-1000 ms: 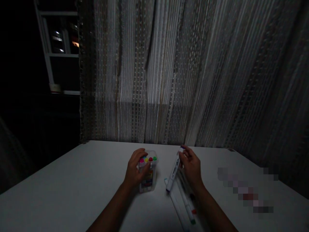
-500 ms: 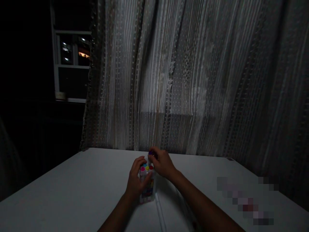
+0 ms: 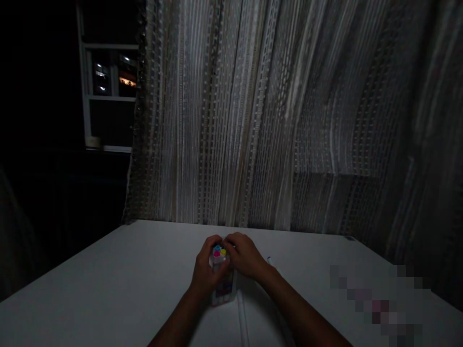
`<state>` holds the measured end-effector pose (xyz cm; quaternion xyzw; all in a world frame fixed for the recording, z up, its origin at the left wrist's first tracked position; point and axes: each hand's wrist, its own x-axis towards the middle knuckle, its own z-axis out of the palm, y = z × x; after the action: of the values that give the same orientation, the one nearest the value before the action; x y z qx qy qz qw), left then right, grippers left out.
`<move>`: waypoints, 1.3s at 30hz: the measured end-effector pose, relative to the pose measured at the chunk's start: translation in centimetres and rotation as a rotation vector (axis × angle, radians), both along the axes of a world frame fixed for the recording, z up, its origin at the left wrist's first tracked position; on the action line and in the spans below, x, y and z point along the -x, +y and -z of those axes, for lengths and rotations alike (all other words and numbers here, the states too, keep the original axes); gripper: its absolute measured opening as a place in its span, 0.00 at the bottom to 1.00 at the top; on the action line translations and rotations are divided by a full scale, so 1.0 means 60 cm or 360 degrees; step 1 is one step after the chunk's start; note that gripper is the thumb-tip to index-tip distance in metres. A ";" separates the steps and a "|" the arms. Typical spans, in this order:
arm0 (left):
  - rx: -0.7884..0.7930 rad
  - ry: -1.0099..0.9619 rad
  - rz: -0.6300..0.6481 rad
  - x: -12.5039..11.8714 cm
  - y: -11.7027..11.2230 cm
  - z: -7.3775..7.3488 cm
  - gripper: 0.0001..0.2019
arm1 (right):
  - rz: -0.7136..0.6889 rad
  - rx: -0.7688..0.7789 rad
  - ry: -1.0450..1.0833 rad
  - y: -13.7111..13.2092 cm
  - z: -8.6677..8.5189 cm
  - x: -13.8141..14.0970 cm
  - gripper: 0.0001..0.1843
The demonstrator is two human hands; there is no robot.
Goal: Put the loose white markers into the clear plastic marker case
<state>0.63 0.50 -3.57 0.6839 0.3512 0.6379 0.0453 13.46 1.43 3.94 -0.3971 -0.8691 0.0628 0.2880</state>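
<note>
A clear plastic case of markers (image 3: 223, 289) stands upright on the white table. Pink, yellow and blue caps (image 3: 217, 253) show at its top. My left hand (image 3: 208, 267) is wrapped round the case's upper left side, thumb across its front. Closed at the top right of the case, my right hand (image 3: 243, 253) has its fingertips down among the caps. The purple-capped marker it held a moment ago is now hidden by the fingers.
A long whitish strip (image 3: 242, 318) lies in front of the case. A thin blue-tipped marker (image 3: 269, 260) pokes out behind my right forearm. Blurred-out pixels cover something on the right of the table (image 3: 311, 299). A striped curtain (image 3: 246, 144) hangs behind.
My right hand has come down onto the case's top, and the purple cap has gone from sight. The red cap is now covered too. My left hand keeps its hold.
</note>
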 end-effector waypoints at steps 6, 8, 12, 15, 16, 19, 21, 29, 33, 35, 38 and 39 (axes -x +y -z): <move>0.0094 0.0003 -0.0015 0.002 -0.002 -0.001 0.17 | -0.0086 -0.0031 0.0738 -0.003 0.019 -0.038 0.12; 0.0103 0.0027 -0.0008 0.002 -0.003 -0.002 0.16 | 0.0004 -0.0070 0.0903 -0.006 0.036 -0.052 0.12; 0.0099 0.0079 0.0022 0.003 -0.008 -0.005 0.15 | 0.0209 0.0052 0.0905 -0.008 0.089 -0.063 0.11; 0.0099 0.0093 0.0039 0.005 -0.009 -0.003 0.15 | 0.0311 0.0164 0.0756 -0.012 0.124 -0.061 0.13; 0.0100 0.0095 0.0046 0.006 -0.008 -0.002 0.14 | 0.0329 0.0180 0.0698 -0.013 0.133 -0.061 0.14; 0.0091 0.0083 0.0039 0.005 -0.007 0.001 0.14 | 0.0340 0.0197 0.0569 -0.018 0.148 -0.061 0.15; 0.0086 0.0054 0.0024 0.003 -0.006 0.003 0.14 | 0.0313 0.0202 0.0525 -0.019 0.154 -0.063 0.16; 0.0147 -0.0034 0.0001 -0.004 -0.009 0.006 0.15 | 0.0130 0.0208 0.0406 -0.024 0.166 -0.064 0.20; 0.0162 0.0011 -0.0027 -0.003 -0.012 0.003 0.14 | 0.0042 0.0189 0.0362 -0.030 0.164 -0.063 0.19; 0.0131 0.0043 -0.0040 -0.003 -0.013 0.001 0.14 | 0.0044 0.0194 0.0342 -0.031 0.162 -0.062 0.18; 0.0079 0.0078 -0.0075 -0.005 -0.013 -0.001 0.14 | 0.0051 0.0192 0.0320 -0.032 0.162 -0.063 0.17; 0.0065 0.0080 -0.0086 -0.005 -0.012 -0.002 0.14 | 0.0052 0.0194 0.0313 -0.032 0.162 -0.063 0.17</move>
<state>0.93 -0.24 -3.45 0.6889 0.3835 0.6142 0.0334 17.23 -0.50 -5.75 -0.4200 -0.8247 0.1495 0.3481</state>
